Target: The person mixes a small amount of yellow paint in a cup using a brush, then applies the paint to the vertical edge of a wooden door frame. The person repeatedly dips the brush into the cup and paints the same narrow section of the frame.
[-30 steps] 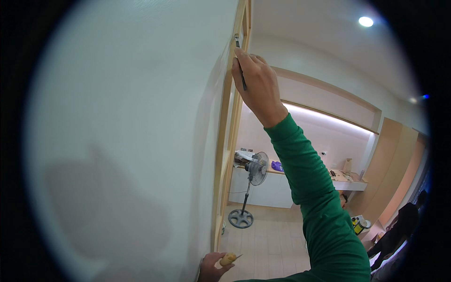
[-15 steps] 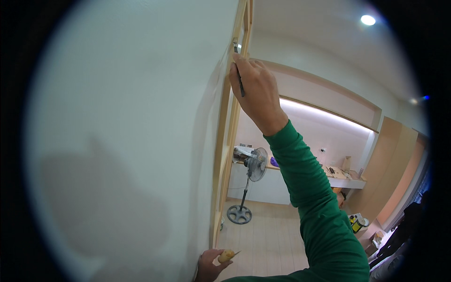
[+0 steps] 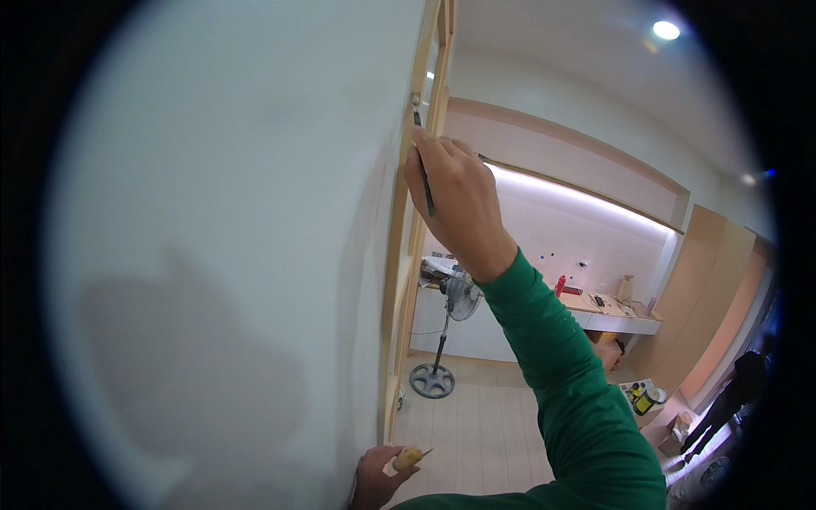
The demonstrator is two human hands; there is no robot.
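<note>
My right hand (image 3: 459, 191), in a green sleeve, pinches a thin dark-handled brush (image 3: 425, 174) like a pen. The brush's pale tip touches or nearly touches the edge of a light wooden frame (image 3: 393, 314) beside the white wall (image 3: 238, 170). Low down by the foot of that frame, my left hand (image 3: 376, 478) is closed around a short tool with a rounded yellowish wooden handle (image 3: 407, 458) and a thin pointed metal tip, like an awl. The point faces right, away from the wall.
A standing fan (image 3: 461, 299) stands on the pale floor beyond the frame. Farther back, a counter (image 3: 616, 323) holds a red bottle (image 3: 560, 286) and small items. Tins (image 3: 648, 399) sit on the right, near a person in dark clothes (image 3: 735, 387) and a tall wooden cabinet (image 3: 693, 297).
My right hand has moved down along the frame edge with the brush. My left hand keeps its hold on the pointed tool, almost unmoved. The view has shifted slightly.
</note>
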